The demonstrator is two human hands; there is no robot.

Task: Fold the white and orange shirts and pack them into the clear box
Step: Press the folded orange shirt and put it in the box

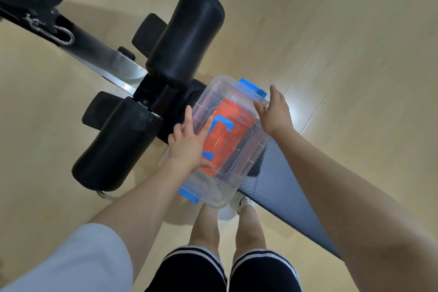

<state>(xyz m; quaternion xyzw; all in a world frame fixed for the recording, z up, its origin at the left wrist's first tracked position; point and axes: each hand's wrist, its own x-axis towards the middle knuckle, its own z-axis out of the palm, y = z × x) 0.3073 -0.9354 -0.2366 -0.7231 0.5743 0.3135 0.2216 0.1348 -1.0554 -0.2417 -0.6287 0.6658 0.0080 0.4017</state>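
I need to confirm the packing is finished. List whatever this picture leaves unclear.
- White shirt: head view shows only the orange shirt through the clear box; anything beneath it is hidden.
- Near blue latch: too blurred to tell whether it is snapped down.
- Left hand: it covers the lid's near left edge.
- Right hand: its fingertips hide the box rim by the far blue latch.
- Bench: its near end is covered by the right arm.
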